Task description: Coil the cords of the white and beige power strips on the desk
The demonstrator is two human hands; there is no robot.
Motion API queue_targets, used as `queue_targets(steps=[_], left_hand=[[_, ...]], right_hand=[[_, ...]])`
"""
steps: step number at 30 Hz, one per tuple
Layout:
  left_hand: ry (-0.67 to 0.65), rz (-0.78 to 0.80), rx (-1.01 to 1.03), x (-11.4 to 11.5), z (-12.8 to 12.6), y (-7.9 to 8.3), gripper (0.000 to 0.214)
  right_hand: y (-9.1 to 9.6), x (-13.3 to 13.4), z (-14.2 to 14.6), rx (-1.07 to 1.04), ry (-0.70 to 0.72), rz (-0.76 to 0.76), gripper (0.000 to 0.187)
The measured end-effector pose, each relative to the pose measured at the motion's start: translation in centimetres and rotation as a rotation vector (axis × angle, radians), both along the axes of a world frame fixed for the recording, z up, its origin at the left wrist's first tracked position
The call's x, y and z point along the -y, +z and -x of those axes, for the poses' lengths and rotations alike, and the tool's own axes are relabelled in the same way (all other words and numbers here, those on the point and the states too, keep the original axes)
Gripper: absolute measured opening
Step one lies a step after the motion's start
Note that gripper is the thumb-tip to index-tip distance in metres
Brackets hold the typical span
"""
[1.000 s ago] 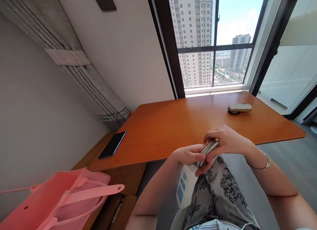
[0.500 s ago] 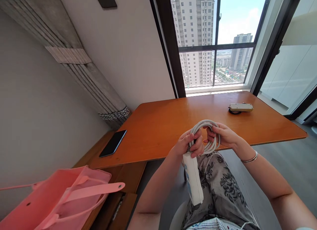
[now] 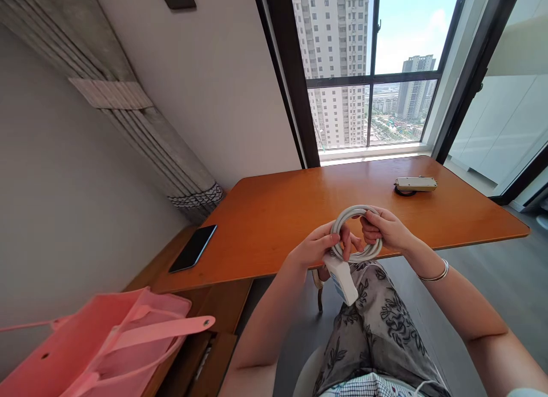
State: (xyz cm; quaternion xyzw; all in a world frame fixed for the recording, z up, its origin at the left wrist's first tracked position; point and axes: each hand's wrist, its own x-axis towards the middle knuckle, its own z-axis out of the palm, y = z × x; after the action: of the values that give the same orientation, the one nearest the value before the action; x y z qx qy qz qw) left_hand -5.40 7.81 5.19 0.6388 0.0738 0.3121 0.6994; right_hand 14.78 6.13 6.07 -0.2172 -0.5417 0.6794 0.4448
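I am seated at the near edge of an orange wooden table (image 3: 299,209). Both hands hold a white power strip (image 3: 342,277) with its grey-white cable (image 3: 342,220) wound into a ring above it. My left hand (image 3: 319,246) is closed on the left side of the coil, where the cable meets the strip. My right hand (image 3: 385,229) is closed on the coil's right side, thumb through the loop. The strip hangs tilted below the hands, over my patterned trousers.
A second power strip (image 3: 415,184) lies at the table's far right over a dark cable. A black phone (image 3: 193,248) rests on the lower side ledge at left. A pink tote bag (image 3: 107,340) stands at bottom left. Window and folded curtain lie beyond.
The hands have lifted the coiled cable from my lap to table-edge height and opened it into a ring. The strip now hangs shorter and more tilted.
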Motion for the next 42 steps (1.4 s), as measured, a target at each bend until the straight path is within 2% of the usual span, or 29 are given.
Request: queue_targets(steps=[6,11,16,21,24,28,31,34,37,40,42], left_hand=[[-0.095,0.268,0.105,1.1,-0.6,0.1,0.042],[-0.083,0.281,0.187,1.6,-1.4,-0.3,0.039],[-0.098,0.324,0.242,2.2,-1.9,-0.8,0.048],[0.092,0.337,0.286,2.5,-1.8,-0.1,0.057],[0.223,0.342,0.376,2.3,-1.0,0.8,0.051],[0.446,0.292,0.465,2.2,0.5,2.2,0.044],[0.590,0.268,0.485,2.1,1.0,3.0,0.044],[0.627,0.208,0.478,1.9,0.8,3.2,0.047],[0.653,0.139,0.411,1.5,0.3,2.7,0.050],[0.611,0.053,0.336,1.1,-0.4,1.6,0.042],[0.550,-0.030,0.272,1.1,-0.8,0.9,0.034]], right_hand=[[0.8,0.1,-0.3,0.058,0.063,-0.048,0.042],[1.1,0.0,-0.5,0.059,0.077,-0.038,0.041],[-0.1,-0.7,-1.1,0.085,0.150,-0.039,0.051],[-2.2,-1.1,-0.8,0.018,0.034,0.042,0.065],[-3.7,-1.1,-0.3,0.042,-0.061,0.027,0.058],[-6.3,-1.0,-0.3,0.284,-0.166,-0.111,0.042],[-8.0,-0.8,-0.8,0.505,-0.432,-0.294,0.033],[-8.1,-0.3,-1.2,0.775,-0.630,-0.551,0.034],[-6.4,0.5,-1.3,1.108,-0.572,-0.691,0.042],[-3.5,1.6,-1.2,1.404,-0.380,-0.715,0.053],[-1.6,2.4,-1.0,1.489,-0.267,-0.749,0.060]])
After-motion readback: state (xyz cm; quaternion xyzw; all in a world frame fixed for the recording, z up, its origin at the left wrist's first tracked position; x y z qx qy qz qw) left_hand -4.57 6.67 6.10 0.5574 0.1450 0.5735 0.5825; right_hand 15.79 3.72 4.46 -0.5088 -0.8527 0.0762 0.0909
